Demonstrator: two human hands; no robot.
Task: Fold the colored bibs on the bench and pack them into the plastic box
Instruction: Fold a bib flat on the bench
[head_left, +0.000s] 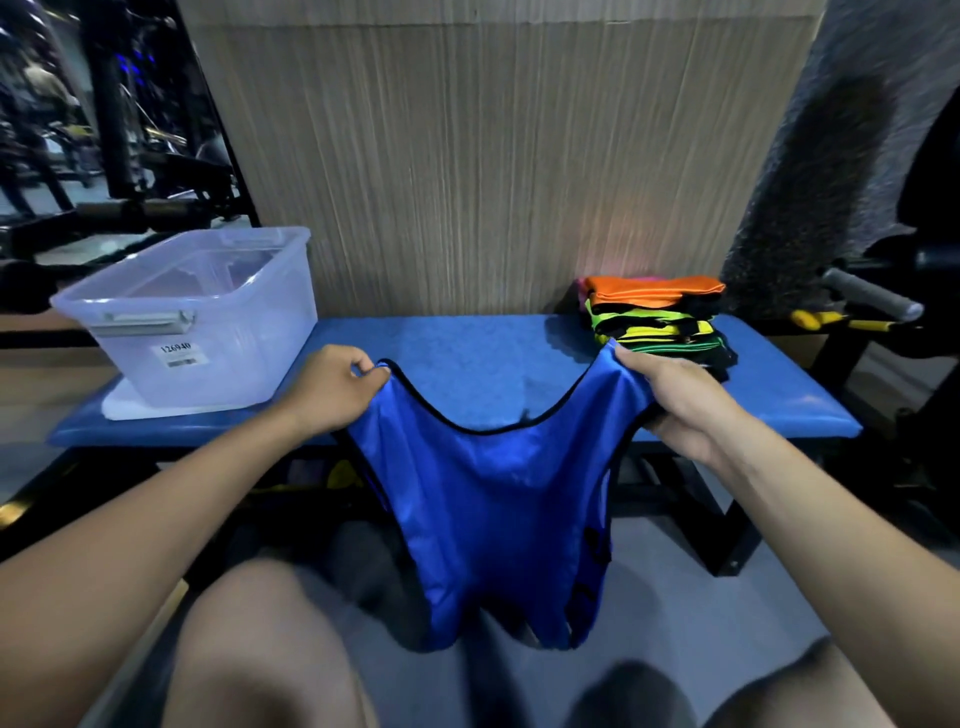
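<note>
A blue bib (493, 499) with black trim hangs spread in front of the bench, its lower end down between my knees. My left hand (332, 387) pinches its left shoulder strap and my right hand (675, 400) grips its right strap, both held above the bench's front edge. A stack of folded bibs (657, 322), orange on top with yellow, green and black below, sits at the right end of the blue padded bench (467, 358). The clear plastic box (192, 317) stands on a white lid at the bench's left end; I see nothing inside it.
A wood-panel wall rises right behind the bench. Dark gym machines stand at the far left and right, with a grey padded handle (867, 296) and a yellow bar sticking out by the bib stack. My knees are below the hanging bib.
</note>
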